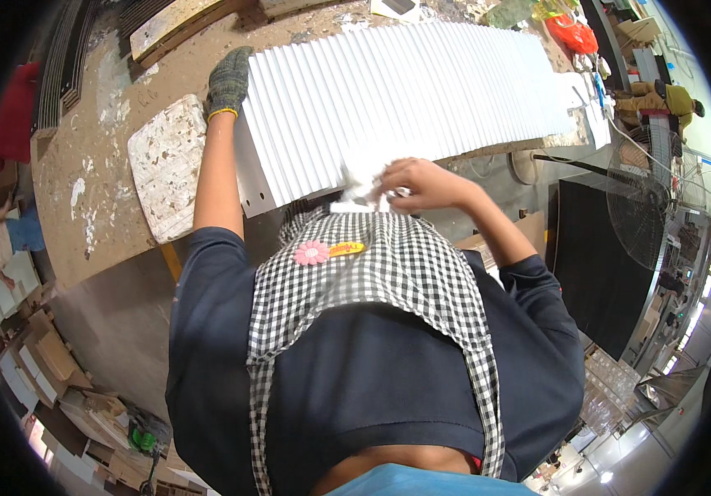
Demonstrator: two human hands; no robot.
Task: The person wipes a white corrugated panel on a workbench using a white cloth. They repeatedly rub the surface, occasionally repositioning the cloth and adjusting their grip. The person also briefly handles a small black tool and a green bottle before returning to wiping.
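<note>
A row of white panels [405, 99], stood on edge, is spread across the bench [83, 190] at twelve o'clock. The left hand [229, 80], gloved, is laid flat on the row's end at eleven o'clock, fingers extended, nothing gripped. A white rag [361, 178] is clutched in the right hand [417, 183], fingers curled, at the row's near edge. The fingertips are hidden by the rag; the panels' lower edges are cut off by the checked apron [372, 273].

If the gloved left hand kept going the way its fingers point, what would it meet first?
Probably only the dusty workbench top beyond the white panel stack; the left hand rests on the stack's end, though depth is unclear.
</note>
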